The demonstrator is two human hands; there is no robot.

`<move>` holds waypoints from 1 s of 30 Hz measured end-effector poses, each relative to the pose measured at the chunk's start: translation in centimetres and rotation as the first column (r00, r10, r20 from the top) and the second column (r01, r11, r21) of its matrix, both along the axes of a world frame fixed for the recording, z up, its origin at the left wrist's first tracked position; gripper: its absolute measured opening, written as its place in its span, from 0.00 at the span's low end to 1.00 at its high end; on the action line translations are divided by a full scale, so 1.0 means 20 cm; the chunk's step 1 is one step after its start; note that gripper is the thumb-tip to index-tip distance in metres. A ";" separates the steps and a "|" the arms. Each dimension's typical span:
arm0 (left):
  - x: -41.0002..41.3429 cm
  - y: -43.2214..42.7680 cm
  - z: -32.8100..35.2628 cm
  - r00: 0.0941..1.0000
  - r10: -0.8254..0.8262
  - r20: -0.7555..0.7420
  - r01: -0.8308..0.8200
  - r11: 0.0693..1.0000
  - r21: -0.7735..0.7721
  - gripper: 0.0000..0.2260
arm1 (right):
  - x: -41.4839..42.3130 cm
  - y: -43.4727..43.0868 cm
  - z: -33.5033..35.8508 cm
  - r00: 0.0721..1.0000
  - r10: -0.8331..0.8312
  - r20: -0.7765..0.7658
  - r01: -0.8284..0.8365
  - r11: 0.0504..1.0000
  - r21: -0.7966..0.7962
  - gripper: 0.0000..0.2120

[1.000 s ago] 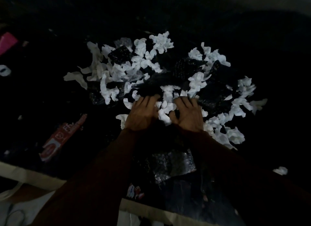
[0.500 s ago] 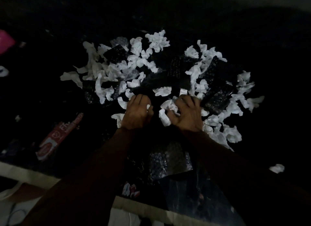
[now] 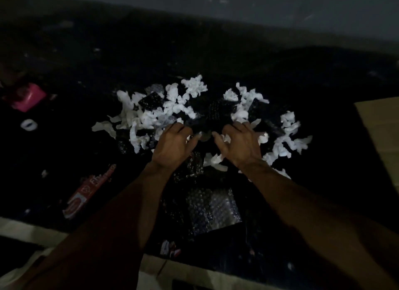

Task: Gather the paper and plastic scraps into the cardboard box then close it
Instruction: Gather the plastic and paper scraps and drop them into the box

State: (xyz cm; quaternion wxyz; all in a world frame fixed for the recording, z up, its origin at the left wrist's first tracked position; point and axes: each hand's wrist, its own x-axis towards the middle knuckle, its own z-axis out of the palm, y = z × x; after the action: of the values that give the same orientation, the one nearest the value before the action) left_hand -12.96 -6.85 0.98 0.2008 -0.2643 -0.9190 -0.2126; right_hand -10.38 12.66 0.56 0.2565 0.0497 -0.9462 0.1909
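Note:
A pile of crumpled white paper scraps mixed with black bubble-wrap pieces lies on a dark surface. My left hand and my right hand sit side by side at the pile's near edge. Both have their fingers curled down into the scraps and their thumbs pointing toward each other. White paper shows between thumb and fingers of each hand. More paper scraps spread to the right. A piece of clear bubble wrap lies between my forearms. A tan cardboard panel shows at the right edge.
A red printed packet lies at the left. A pink object and a small white ring sit at the far left. Pale cardboard flaps run along the bottom. The room is very dim.
Both hands went from lying flat on the scraps to curling their fingers round them, and they now sit slightly apart. The view shifted, bringing the cardboard panel in at the right.

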 end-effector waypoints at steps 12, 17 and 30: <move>-0.04 -0.01 0.59 0.987 0.060 -0.146 -0.061 0.998 -0.001 0.24 | 0.00 0.02 0.60 0.960 -0.101 -0.262 0.109 0.994 0.017 0.16; -0.03 0.04 0.73 0.986 0.038 -0.163 -0.039 0.999 -0.003 0.28 | 0.06 0.02 0.74 0.967 -0.133 -0.215 0.145 0.989 0.040 0.22; 0.09 0.58 0.97 0.964 -0.154 -0.216 0.188 0.971 0.148 0.25 | 0.45 0.47 1.08 0.931 -0.330 -0.155 0.322 0.944 -0.072 0.25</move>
State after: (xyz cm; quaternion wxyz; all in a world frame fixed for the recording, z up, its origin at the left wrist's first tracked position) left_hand -11.08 4.80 20.33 0.2960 -0.3453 -0.8462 -0.2776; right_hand -1.29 22.12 22.19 0.3629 -0.0982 -0.9123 0.1623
